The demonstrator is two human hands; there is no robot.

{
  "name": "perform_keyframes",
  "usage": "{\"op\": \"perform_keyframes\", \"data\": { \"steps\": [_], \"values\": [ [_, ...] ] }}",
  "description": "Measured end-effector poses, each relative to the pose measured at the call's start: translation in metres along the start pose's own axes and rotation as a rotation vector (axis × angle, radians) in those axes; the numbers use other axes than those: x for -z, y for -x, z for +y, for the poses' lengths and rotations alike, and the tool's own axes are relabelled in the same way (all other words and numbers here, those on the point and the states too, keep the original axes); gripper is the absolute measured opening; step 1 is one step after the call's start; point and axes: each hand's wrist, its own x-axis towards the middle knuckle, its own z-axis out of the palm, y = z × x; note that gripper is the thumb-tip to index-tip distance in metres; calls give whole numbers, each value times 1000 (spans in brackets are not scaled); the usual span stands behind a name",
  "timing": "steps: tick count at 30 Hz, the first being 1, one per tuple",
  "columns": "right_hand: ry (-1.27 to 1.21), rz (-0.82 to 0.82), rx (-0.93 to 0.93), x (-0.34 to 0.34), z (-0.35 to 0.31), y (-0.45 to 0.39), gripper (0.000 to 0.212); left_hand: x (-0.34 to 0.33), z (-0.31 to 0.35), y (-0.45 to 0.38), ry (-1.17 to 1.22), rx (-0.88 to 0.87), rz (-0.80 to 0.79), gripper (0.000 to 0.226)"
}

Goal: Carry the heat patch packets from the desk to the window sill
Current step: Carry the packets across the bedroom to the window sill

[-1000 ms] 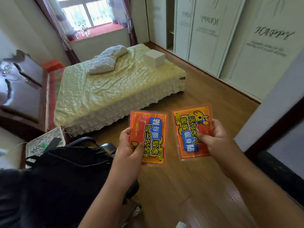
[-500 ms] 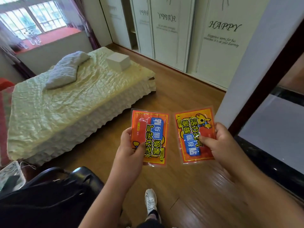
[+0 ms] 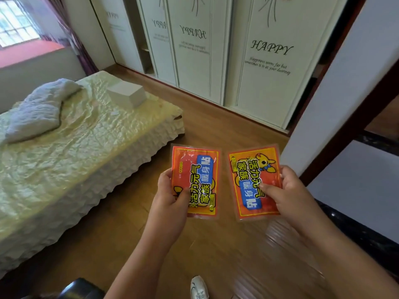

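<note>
I hold two orange-red heat patch packets upright in front of me, above the wooden floor. My left hand (image 3: pixel 170 199) grips the left packet (image 3: pixel 197 167) by its lower left corner, thumb across its front. My right hand (image 3: pixel 289 197) pinches the right packet (image 3: pixel 250 169) at its right edge, thumb on the blue label. The two packets are side by side with a small gap between them. The red window sill (image 3: pixel 28 52) lies far off at the upper left, under the window (image 3: pixel 15 26).
A bed (image 3: pixel 71 143) with a pale yellow cover, a grey pillow (image 3: pixel 41 108) and a white box (image 3: pixel 127 94) fills the left. White wardrobe doors (image 3: pixel 259 61) line the far wall. A wall corner and dark door frame (image 3: pixel 349 130) stand at right. My shoe (image 3: pixel 198 288) shows below.
The view has swung right and moved forward: the window sill and bed slid left, the black bag at lower left has nearly left the frame. Both hands keep the same hold on the packets.
</note>
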Motion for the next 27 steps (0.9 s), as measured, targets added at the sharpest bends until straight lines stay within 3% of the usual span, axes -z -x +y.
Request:
{"op": "perform_keyframes", "data": {
  "steps": [13, 27],
  "values": [
    [-36, 89, -32, -40, -37, -123, 25, 5, 12, -143, -35, 43, -39, 39],
    [-26, -11, -3, 2, -106, -328, 19, -80, 60, -314, 10, 52, 93, 44]
  ]
}}
